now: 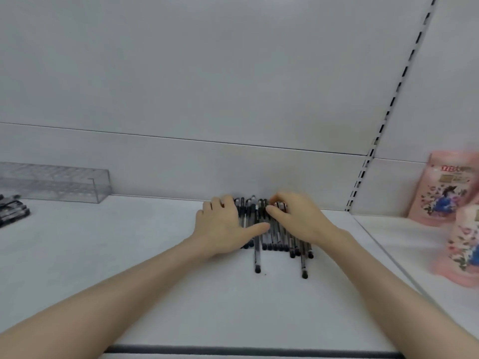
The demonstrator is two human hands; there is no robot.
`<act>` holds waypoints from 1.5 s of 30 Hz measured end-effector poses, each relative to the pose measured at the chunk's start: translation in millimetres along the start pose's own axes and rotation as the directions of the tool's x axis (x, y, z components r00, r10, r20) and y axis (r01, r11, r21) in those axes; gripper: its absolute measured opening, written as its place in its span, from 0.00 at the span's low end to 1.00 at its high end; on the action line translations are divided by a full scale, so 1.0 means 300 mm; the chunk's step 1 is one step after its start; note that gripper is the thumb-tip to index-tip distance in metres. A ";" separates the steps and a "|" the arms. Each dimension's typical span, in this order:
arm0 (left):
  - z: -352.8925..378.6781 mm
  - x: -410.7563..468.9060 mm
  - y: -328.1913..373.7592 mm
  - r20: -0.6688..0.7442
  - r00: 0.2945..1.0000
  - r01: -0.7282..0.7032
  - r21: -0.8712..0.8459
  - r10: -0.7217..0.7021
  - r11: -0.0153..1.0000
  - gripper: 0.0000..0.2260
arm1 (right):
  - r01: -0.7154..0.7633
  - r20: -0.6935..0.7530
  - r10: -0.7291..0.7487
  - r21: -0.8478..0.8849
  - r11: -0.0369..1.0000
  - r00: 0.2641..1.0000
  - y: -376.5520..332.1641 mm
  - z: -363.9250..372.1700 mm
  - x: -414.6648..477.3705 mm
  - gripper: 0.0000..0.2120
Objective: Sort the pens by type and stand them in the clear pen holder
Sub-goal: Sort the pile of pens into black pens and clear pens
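Observation:
A pile of several black-capped pens with clear barrels [261, 224] lies on the white shelf against the back wall. My left hand [223, 224] lies on the pile's left side, its fingers curled over the far pen ends and its thumb stretched across the barrels. My right hand [293, 216] covers the right side, with its fingers curled round the far ends of several pens. Two pens [257, 257] stick out toward me from the pile. The clear pen holder [59, 186] stands at the far left by the wall, and no pens show in it.
More dark pens [13, 209] lie at the left edge in front of the holder. Pink flowered packages [445, 193] stand on the neighbouring shelf at the right. A slotted upright [383, 130] runs up the back wall. A dark strip marks the shelf's front edge [246, 350].

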State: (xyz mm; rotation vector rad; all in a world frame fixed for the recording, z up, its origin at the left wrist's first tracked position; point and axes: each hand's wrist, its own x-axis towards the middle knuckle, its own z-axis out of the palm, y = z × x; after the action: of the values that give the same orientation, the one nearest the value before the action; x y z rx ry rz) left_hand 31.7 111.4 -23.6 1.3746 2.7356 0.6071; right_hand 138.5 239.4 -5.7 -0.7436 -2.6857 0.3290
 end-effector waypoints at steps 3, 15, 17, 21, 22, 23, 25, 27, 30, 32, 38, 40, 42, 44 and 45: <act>0.027 0.026 0.023 -0.007 1.000 0.019 0.005 -0.019 1.000 0.43 | -0.034 0.059 0.034 0.000 0.999 0.998 0.038 0.045 0.027 0.16; -0.034 0.057 0.060 0.125 0.992 0.037 -0.214 -0.010 0.976 0.15 | -0.007 0.034 0.001 0.187 0.982 0.999 0.062 0.074 0.021 0.18; -0.041 0.055 0.075 0.112 0.993 0.038 -0.161 -0.020 0.986 0.15 | 0.005 0.044 -0.014 0.188 0.982 0.999 0.056 0.070 0.015 0.17; -0.057 0.061 0.083 0.102 0.993 0.072 -0.114 -0.061 0.991 0.14 | 0.024 0.056 -0.034 0.167 0.986 0.998 0.047 0.059 0.009 0.17; -0.060 0.064 0.082 0.103 0.992 0.079 -0.110 -0.068 0.991 0.14 | 0.021 0.058 -0.032 0.176 0.984 0.998 0.047 0.055 0.005 0.17; -0.061 0.066 0.082 0.105 0.992 0.088 -0.115 -0.076 0.989 0.14 | 0.017 0.060 -0.029 0.189 0.982 0.998 0.049 0.051 0.002 0.17; -0.061 0.067 0.073 0.105 0.991 0.099 -0.160 -0.082 0.982 0.13 | 0.019 0.062 -0.034 0.218 0.976 0.998 0.047 0.040 -0.004 0.17; -0.066 0.060 0.055 0.114 0.991 0.101 -0.312 -0.068 0.945 0.10 | 0.036 0.040 -0.050 0.286 0.958 0.998 0.041 0.028 -0.008 0.17; -0.097 0.023 0.032 0.070 0.998 0.038 -0.599 0.005 0.800 0.07 | 0.020 0.002 -0.026 0.559 0.829 1.000 0.006 -0.011 -0.020 0.24; -0.125 -0.011 0.034 0.021 0.996 -0.041 -0.737 0.083 0.675 0.06 | 0.022 0.000 -0.032 0.739 0.674 0.999 -0.037 -0.054 -0.023 0.26; -0.147 -0.066 0.042 -0.151 0.972 -0.227 -0.800 0.180 0.555 0.07 | 0.214 -0.159 -0.151 0.840 0.498 0.976 -0.200 -0.155 0.016 0.17; -0.149 -0.074 0.034 -0.192 0.966 -0.254 -0.824 0.172 0.507 0.08 | 0.231 -0.176 -0.156 0.842 0.487 0.972 -0.233 -0.157 0.027 0.15; -0.149 -0.079 0.014 -0.213 0.958 -0.281 -0.831 0.192 0.479 0.08 | 0.228 -0.169 -0.165 0.849 0.477 0.972 -0.253 -0.149 0.029 0.15; -0.145 -0.088 -0.011 -0.208 0.954 -0.290 -0.823 0.216 0.488 0.10 | 0.215 -0.139 -0.188 0.846 0.487 0.972 -0.265 -0.134 0.025 0.16; -0.139 -0.093 -0.022 -0.193 0.957 -0.279 -0.824 0.218 0.494 0.11 | 0.201 -0.115 -0.199 0.844 0.498 0.973 -0.268 -0.122 0.024 0.15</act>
State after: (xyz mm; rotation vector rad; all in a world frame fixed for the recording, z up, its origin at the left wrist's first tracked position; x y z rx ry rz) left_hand 35.8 72.2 8.3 1.4108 1.7099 1.7259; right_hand 109.9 180.8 54.3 -0.0954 -2.1122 1.4447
